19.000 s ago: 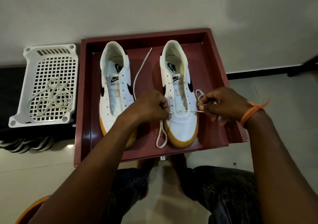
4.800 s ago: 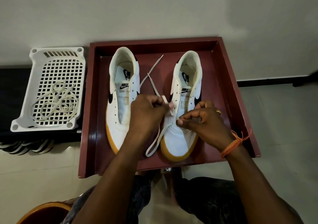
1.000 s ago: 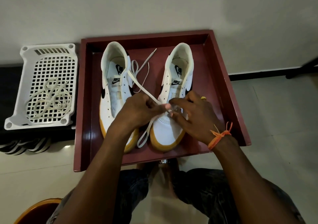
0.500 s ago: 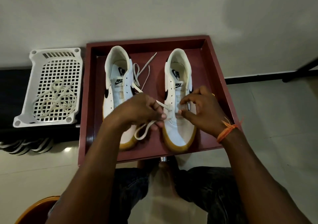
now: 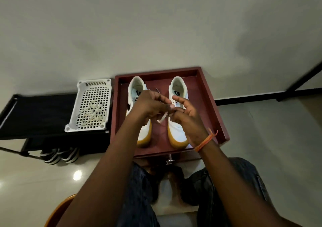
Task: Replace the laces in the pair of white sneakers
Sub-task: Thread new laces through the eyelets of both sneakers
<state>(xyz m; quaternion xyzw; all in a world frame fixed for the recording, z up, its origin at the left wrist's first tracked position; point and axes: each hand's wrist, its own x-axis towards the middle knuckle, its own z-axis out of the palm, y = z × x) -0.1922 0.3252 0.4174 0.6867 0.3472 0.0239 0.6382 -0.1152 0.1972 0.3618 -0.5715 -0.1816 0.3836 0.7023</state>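
Nearest, below both wrists: dark-trousered knees spread apart, a curved orange seat edge low to the left of the left forearm. Just past the knees, under the wrists, the near rim of a shallow square maroon wooden tray, a small metal knob beneath it.

Left hand raised over the tray's middle, fingers curled, thumb and fingers pinching a flat white lace; short loop of that lace hanging just below the fingertips. Right hand touching the left at the fingertips, lower fingers curled in at the same lace, index and middle fingers lifted and spread; exact pinch there hidden, hard to tell. Braided orange thread band around the right wrist.

Beneath the hands, two white leather sneakers with tan gum soles: left sneaker partly covered by the left hand, right sneaker under the right hand, toes toward the knees. Bare maroon strip left open between the shoes, and a wider strip right of the right hand up to the tray's right wall.

Left of the left hand, well apart: white perforated plastic basket holding coiled cream-coloured old laces, resting on a black rack, striped shoes below. Beyond the fingertips, the tray's far wall against a plain pale wall.
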